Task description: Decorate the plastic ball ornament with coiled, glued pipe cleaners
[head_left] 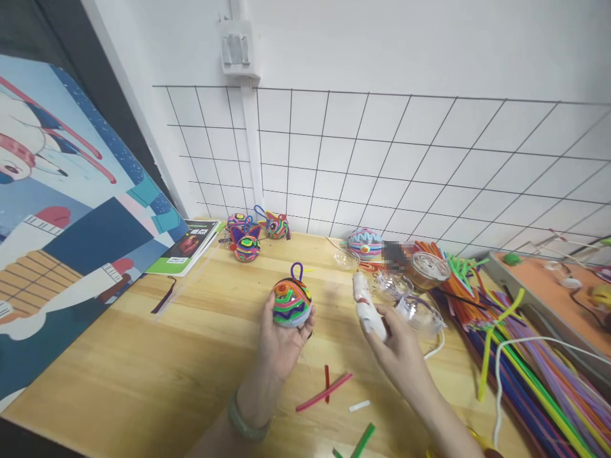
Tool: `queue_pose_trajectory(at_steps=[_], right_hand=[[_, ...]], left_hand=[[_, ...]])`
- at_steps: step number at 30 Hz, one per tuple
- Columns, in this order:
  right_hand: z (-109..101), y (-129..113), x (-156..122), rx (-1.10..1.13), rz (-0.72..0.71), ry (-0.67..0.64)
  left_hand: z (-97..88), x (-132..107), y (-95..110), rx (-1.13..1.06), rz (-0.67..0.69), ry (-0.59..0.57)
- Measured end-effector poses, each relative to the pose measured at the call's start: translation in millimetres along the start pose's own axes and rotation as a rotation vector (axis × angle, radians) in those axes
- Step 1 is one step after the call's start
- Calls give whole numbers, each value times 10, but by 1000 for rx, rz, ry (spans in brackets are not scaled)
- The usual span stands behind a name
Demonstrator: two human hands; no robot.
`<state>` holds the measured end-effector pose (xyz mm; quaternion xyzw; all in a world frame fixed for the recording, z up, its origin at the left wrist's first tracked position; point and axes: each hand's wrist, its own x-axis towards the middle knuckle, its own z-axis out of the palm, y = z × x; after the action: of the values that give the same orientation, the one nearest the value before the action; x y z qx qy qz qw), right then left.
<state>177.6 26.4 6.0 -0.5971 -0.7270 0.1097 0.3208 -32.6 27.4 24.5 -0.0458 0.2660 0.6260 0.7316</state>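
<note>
My left hand (281, 350) is closed around a ball ornament (292, 304) covered in coloured pipe cleaners, with a purple loop (296, 271) standing up at its top. To the right, my right hand (394, 343) grips a white glue gun (368, 312), which points up and away from me, apart from the ball. In front of the hands lie a pink pipe cleaner piece (324, 392), crossed over a short red piece (327, 375), and a small white stick (359, 405). Green pieces (363, 440) are at the near edge of view.
Several decorated balls (247, 249) sit at the back left beside a booklet (184, 249). A blue-and-pink ball (365, 242), clear plastic shells (420, 313) and a tape roll (430, 266) are at the back right. Pipe cleaner bundles (525, 362) and a white cord (499, 381) line the right side.
</note>
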Motion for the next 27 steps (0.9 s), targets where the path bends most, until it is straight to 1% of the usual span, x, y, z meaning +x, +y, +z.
queue_pose_trajectory(at_steps=[1, 2, 3, 4, 6, 8, 10, 13, 15, 19, 23, 27], right_hand=[[-74, -30, -66, 58, 3, -9], [-137, -63, -144, 219, 32, -9], [-186, -98, -228, 343, 72, -36], [-223, -133, -312, 413, 96, -70], [-264, -198, -456, 486, 94, -156], [-270, -262, -543, 485, 53, -208], [-261, -330, -567, 446, -26, -231], [-254, -428, -531, 367, -158, -259], [-259, -478, -496, 334, -205, -262], [-257, -513, -460, 328, -228, -248], [-222, -471, -469, 318, -220, -256], [-195, -430, -491, 304, -214, -264]], left_hand=[[-4, 4, -9, 6, 6, 16], [-8, 7, -19, 13, 14, 32], [-12, 11, -29, 21, 24, 46], [-17, 16, -39, 30, 34, 57], [-28, 26, -59, 48, 56, 60], [-38, 36, -78, 66, 81, 48], [-44, 44, -97, 83, 107, 46], [-46, 48, -122, 107, 147, 59], [-45, 48, -135, 118, 173, 59], [-37, 46, -149, 123, 180, 51], [-31, 43, -161, 131, 161, 66], [-60, 50, -180, 167, 196, 42]])
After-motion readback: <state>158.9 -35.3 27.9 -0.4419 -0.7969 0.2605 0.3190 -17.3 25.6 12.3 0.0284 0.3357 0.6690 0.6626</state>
